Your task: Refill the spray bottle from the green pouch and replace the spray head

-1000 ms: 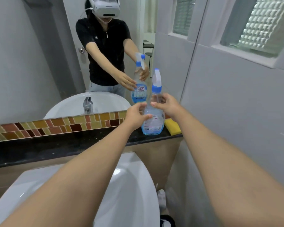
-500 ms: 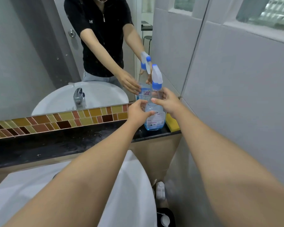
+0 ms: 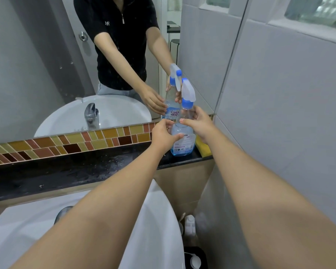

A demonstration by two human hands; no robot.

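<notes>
Far left of the spray bottle [image 3: 183,139], a band of brown and yellow mosaic tiles [image 3: 70,141] runs under the mirror [image 3: 37,61], with the black ledge [image 3: 66,173] below it and the white basin [image 3: 153,220] nearer the camera. Moving in toward the bottle, here's the left hand [image 3: 163,135], curled round the left flank of the bottle's belly, thumb laid across the front. The bottle itself stands upright at the right end of the ledge, long axis vertical, a shallow layer of blue liquid at its base, so nearly empty by the look of it. Up top, the white spray head [image 3: 188,93] with its blue collar is on the neck, directly above both hands. On the bottle's right, the right hand [image 3: 198,123] clasps the shoulder just under that collar, fingers wrapped round. It's the higher and nearer hand to the head, so I'd expect it to do the unscrewing while the left steadies the body. Just beside the bottle's right side, a yellow sponge [image 3: 203,147] sits against the wall. No green pouch in sight.

Compared with a second ago, the view has dipped downward, the bottle sits in the same spot on the ledge, and the right hand's grasp looks unchanged near the neck.
</notes>
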